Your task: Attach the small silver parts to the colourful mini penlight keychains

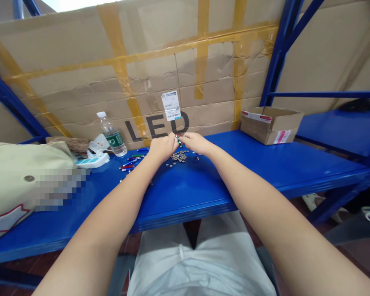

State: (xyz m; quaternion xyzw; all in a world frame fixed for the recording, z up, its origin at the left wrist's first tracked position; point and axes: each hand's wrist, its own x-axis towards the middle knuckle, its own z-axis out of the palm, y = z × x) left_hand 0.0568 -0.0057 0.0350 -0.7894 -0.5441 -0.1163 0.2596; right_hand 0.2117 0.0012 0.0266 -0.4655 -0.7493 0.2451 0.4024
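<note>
Both hands are raised together over the far part of the blue table. My left hand (165,146) has its fingers closed at a small item with a red curved piece (179,135) and a green part below. My right hand (195,142) pinches at the same item from the other side; its kind is too small to tell. Just under the hands lies a pile of small round silvery discs (179,157). A small dark blue clip-like piece (196,158) rests right of the pile. Several slim blue, red and green metallic tubes (129,163) lie to the left, partly behind my left forearm.
A water bottle (111,135) and a white power strip (93,160) stand at the back left. A pale bag (24,172) fills the left end. An open cardboard box (269,125) sits at the back right. Behind the blue table (179,193) rises a large taped cardboard sheet (148,90).
</note>
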